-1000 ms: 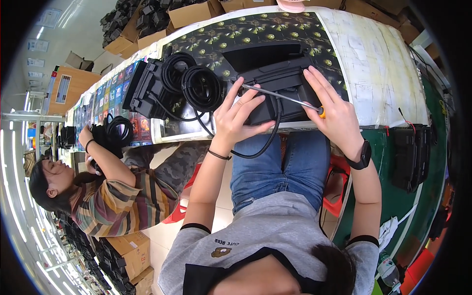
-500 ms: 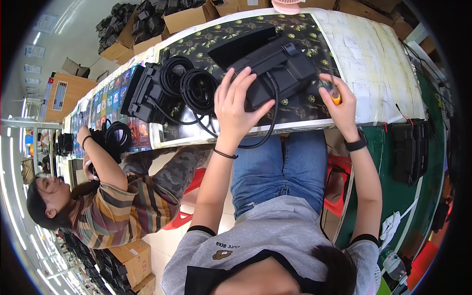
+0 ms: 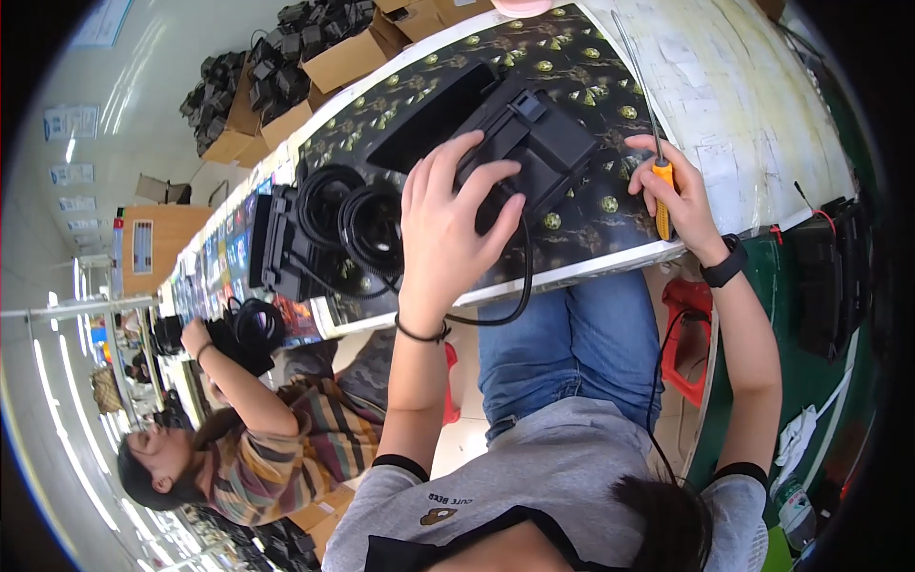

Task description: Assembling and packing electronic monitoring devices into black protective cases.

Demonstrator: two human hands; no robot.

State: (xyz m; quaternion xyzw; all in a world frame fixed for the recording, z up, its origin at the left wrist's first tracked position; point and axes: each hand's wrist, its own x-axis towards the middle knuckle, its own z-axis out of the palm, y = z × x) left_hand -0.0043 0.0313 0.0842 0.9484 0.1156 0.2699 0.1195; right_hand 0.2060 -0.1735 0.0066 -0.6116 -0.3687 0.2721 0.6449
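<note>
A black plastic box (image 3: 558, 148) with a flat black panel (image 3: 429, 122) on its far left side lies at an angle on the table. My left hand (image 3: 443, 224) rests over its near left corner, fingers spread and slightly bent, hiding part of it. A black cable (image 3: 527, 272) loops from the box past the table's front edge. To the right, clear of the box, my right hand (image 3: 694, 210) grips a screwdriver (image 3: 664, 205) by its yellow-orange handle. Its long thin shaft points away from me.
Left of the box lie coiled black cables (image 3: 367, 229) and another black device (image 3: 286, 243). A co-worker (image 3: 276, 439) sits further left, handling black parts. Cardboard boxes (image 3: 353, 62) with black units stand behind the table. A red stool (image 3: 688, 334) is below at right.
The screwdriver has swung upright in my right hand, its shaft now in plain sight. My left fingers have bent more over the box. The whole view has shifted and tilted.
</note>
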